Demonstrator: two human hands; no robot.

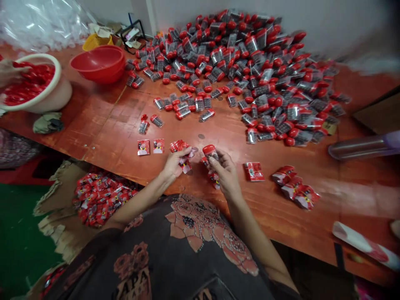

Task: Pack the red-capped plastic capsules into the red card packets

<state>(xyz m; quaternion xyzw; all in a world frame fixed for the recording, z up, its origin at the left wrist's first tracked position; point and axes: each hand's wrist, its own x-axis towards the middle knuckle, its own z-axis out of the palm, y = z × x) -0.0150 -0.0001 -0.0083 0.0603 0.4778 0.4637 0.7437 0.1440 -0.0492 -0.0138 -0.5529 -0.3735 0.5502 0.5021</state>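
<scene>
Close to the table's front edge, my left hand (pixel 174 163) pinches a few red printed cards (pixel 179 146) between thumb and fingers. My right hand (pixel 227 171) is closed around a small clear container with a red cap (pixel 209 151), its inside dark. Another red printed piece (pixel 215 179) shows beneath that container; whether it is attached cannot be made out. Two flat printed cards (pixel 143 147) lie left of my left hand. Right of my right hand are a small stack of red cards (pixel 254 171) and a fanned row of folded ones (pixel 295 187).
A large heap of red-capped containers (pixel 225 54) covers the back of the table (pixel 112 125). At left stand a red bowl (pixel 99 64) and a white tub (pixel 58 91) of red pieces, with another person's hand (pixel 12 71) in it. A carton (pixel 56 200) of printed packets sits below the edge.
</scene>
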